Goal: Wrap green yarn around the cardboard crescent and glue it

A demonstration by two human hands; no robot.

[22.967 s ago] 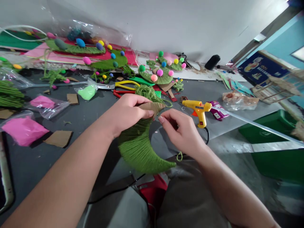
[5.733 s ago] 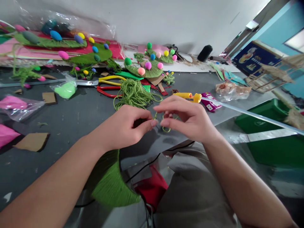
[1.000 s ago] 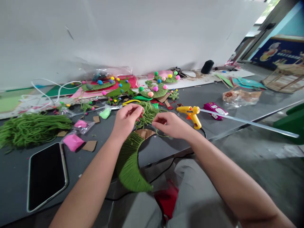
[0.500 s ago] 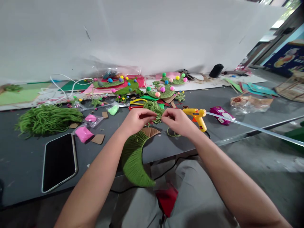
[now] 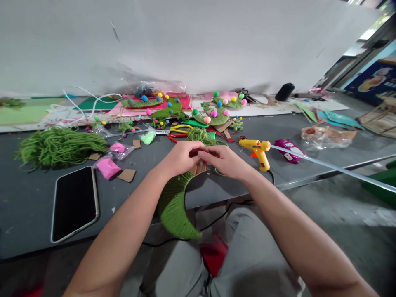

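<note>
My left hand (image 5: 184, 157) and my right hand (image 5: 227, 160) meet above the table's front edge, fingers curled and pinched together. What lies between the fingertips is hidden. Beneath them is a crescent of cardboard wrapped in green yarn (image 5: 176, 206); its upper tip shows bare brown cardboard (image 5: 198, 169), and its lower tip hangs past the edge. A loose green yarn strand (image 5: 219, 172) curls out under my right hand. Just behind the hands lies a small heap of green yarn (image 5: 199, 135).
A yellow glue gun (image 5: 260, 152) with a long clear stick lies at right, near a purple packet (image 5: 289, 150). At left are a yarn bundle (image 5: 62, 146), a phone (image 5: 75, 204) and pink clay (image 5: 108, 166). Pliers (image 5: 181, 128) and pompom-decorated green pieces (image 5: 213, 117) lie behind.
My right hand has moved left, and the two hands' fingertips now touch where a small gap stood between them. The view has shifted slightly. The crescent stays in place.
</note>
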